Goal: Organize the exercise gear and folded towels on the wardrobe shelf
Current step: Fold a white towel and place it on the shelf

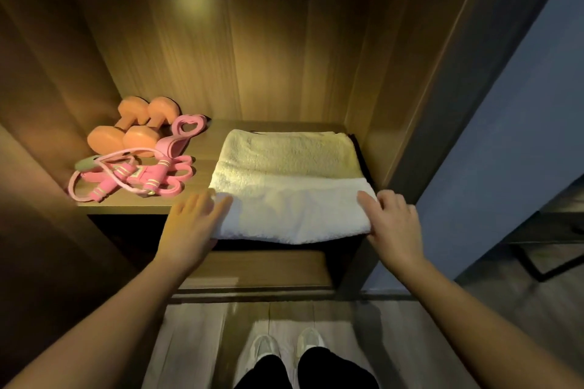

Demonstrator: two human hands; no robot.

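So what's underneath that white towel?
A thin dark edge peeks out right of the white towel, so something dark lies beneath. The towel covers the rest; what it is cannot be told.

Left of the folded towel [290, 186], a bare strip of shelf [207, 144] lies open. Further left, dumbbells [136, 126] and pink skipping rope [132, 178] crowd in. On the towel's right the side wall [373, 110] sits tight; above it there's open air.

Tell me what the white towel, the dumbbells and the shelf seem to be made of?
The towel looks like terry cloth, probably cotton: fluffy looped pile. The dumbbells seem coated in matte rubber or vinyl: smooth, dull, no glare. The shelf is wood or wood-look laminate, satin: straight grain lines.
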